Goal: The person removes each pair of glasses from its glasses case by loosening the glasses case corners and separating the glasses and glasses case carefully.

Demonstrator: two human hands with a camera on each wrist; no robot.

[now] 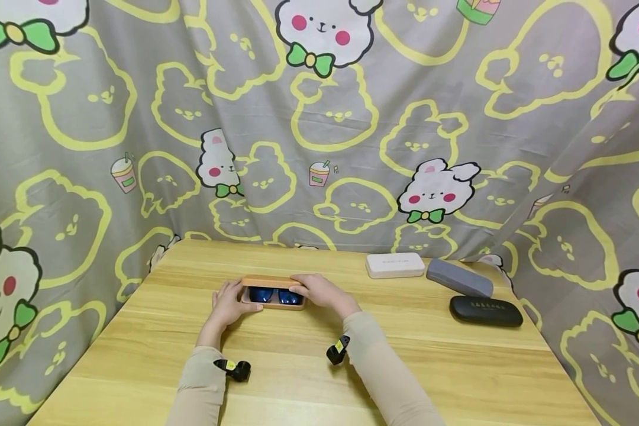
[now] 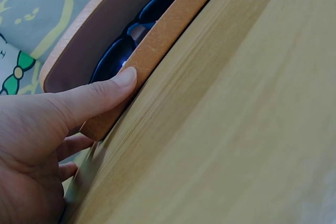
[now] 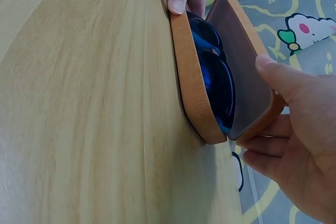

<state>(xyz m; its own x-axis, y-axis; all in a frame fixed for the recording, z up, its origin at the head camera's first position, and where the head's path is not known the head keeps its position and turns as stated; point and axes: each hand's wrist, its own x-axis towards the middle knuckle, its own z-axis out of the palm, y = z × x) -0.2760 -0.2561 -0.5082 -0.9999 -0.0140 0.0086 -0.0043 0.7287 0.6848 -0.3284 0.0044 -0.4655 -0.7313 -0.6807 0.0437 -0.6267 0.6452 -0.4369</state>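
An orange-brown glasses case (image 1: 268, 282) stands part-way open on the table, its lid tilted up at the back. Inside lie sunglasses (image 3: 218, 85) with dark blue lenses. My left hand (image 1: 226, 307) grips the left end of the case's base, the thumb (image 2: 125, 77) pressing on the front rim and the other fingers round the end. At the opposite end my right hand (image 1: 323, 291) pinches the lid (image 3: 244, 19), with its thumb on the lid's rim and its fingers behind. The lid's greyish lining shows in both wrist views.
To the right on the wooden table (image 1: 293, 378) sit a white case (image 1: 395, 265), a grey-blue case (image 1: 460, 278) and a black case (image 1: 486, 311), all closed. A patterned curtain (image 1: 346, 165) hangs behind the table's back edge and at the sides.
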